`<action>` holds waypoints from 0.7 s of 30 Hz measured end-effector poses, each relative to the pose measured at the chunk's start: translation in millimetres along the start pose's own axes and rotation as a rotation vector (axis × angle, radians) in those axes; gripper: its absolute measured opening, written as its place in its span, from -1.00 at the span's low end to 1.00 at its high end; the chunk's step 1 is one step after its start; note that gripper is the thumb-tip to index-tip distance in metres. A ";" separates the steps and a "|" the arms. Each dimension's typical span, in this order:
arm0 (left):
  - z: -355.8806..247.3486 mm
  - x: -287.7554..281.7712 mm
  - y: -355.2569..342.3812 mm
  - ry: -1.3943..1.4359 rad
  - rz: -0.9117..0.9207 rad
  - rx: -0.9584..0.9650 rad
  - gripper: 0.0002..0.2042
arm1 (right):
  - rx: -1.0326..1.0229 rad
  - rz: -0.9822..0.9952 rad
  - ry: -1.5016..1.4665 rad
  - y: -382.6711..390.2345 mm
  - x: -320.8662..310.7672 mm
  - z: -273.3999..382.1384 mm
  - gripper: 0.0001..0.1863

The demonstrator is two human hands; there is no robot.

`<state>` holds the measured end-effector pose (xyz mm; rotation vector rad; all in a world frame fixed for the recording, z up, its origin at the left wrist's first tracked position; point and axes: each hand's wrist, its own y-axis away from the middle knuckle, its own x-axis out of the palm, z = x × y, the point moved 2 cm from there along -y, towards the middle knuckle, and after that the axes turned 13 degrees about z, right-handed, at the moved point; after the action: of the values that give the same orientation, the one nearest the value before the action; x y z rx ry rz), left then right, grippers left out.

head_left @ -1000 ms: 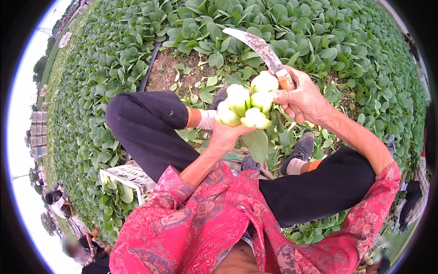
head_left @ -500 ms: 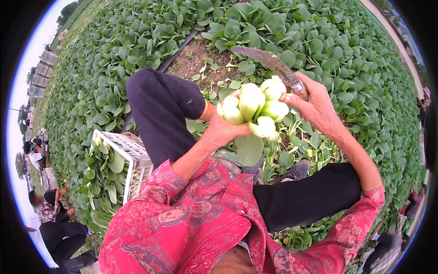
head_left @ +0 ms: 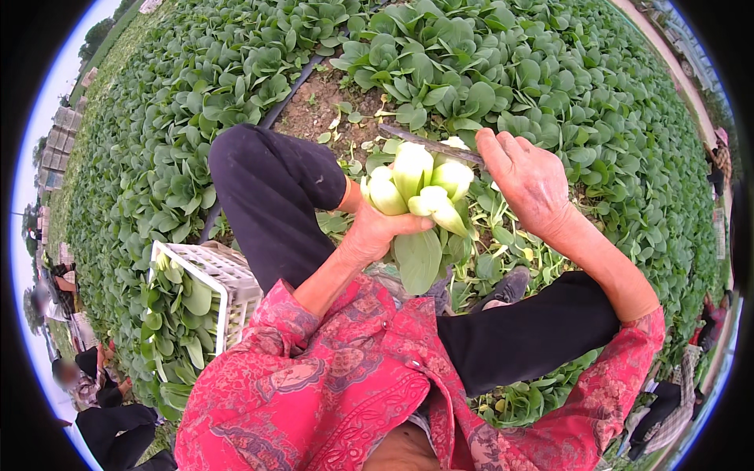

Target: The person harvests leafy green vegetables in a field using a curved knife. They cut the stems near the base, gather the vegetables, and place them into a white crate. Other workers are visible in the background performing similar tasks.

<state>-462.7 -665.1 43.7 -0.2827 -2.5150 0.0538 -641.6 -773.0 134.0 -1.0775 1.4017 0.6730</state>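
My left hand (head_left: 373, 231) grips a bunch of bok choy (head_left: 412, 173), its pale green stem ends turned up toward me and a broad leaf hanging beneath. My right hand (head_left: 522, 180) is closed on a curved knife, whose handle is hidden by my fingers. The dark blade (head_left: 416, 140) lies nearly edge-on across the back of the bunch, at the stem ends; whether it touches them I cannot tell.
A white plastic crate (head_left: 204, 259) full of cut greens stands left of my bent knee (head_left: 243, 165). Rows of leafy plants (head_left: 510, 55) surround a patch of soil (head_left: 334, 98) beside a black strip (head_left: 290, 90). Several other people crouch at both edges, with stacked crates (head_left: 63, 133) far left.
My right hand has turned and brought the knife blade down from raised above the bunch to level with its stem ends. My left hand still holds the bunch. More of the white crate shows now.
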 end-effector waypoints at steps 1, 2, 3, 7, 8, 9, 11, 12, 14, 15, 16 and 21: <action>2.4 1.2 1.2 0.006 -0.014 -0.006 -0.44 | -0.009 -0.003 -0.021 -0.4 0.9 -3.1 -0.63; 3.8 2.1 2.6 0.009 -0.028 -0.014 -0.44 | -0.017 -0.008 -0.043 -0.7 2.3 -6.1 -0.64; 5.5 2.7 2.4 0.011 -0.042 -0.021 -0.45 | -0.007 0.006 -0.063 0.2 5.8 -9.9 -0.67; 13.4 -2.1 1.5 0.074 -0.071 0.011 -0.44 | 0.115 0.179 -0.023 13.5 58.1 -47.1 -0.78; 14.4 -1.1 1.4 0.109 -0.031 0.053 -0.43 | 0.158 0.405 -0.017 40.1 90.5 -80.7 -0.78; 12.0 -5.0 2.1 0.128 -0.005 0.101 -0.43 | 0.190 0.615 -0.020 63.1 118.7 -111.5 -0.78; -3.1 -24.1 7.7 -0.115 0.058 0.139 -0.35 | 0.282 1.485 -0.300 79.2 145.0 -106.0 -0.72; -9.3 -31.1 8.9 -0.261 0.063 0.119 -0.33 | 0.375 1.534 -0.578 82.5 140.4 -98.9 -0.72; -27.9 -32.2 15.5 -0.335 0.020 0.183 -0.30 | 0.471 1.355 -0.787 69.1 120.9 -83.9 -0.84; -35.8 -26.1 16.8 -0.260 -0.011 0.270 -0.29 | 0.471 1.174 -0.875 68.9 115.2 -86.3 -0.78; -51.4 -23.2 27.0 -0.263 -0.053 0.275 -0.29 | 0.463 1.025 -0.875 55.9 114.6 -78.2 -0.77; -166.0 -26.5 133.3 -0.618 -0.319 0.463 -0.36 | 0.055 0.779 -0.643 43.6 173.2 -103.5 -0.69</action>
<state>-321.0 -544.8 151.0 0.3823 -3.0087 0.6751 -706.4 -884.8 -26.9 -0.1756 1.2176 1.3837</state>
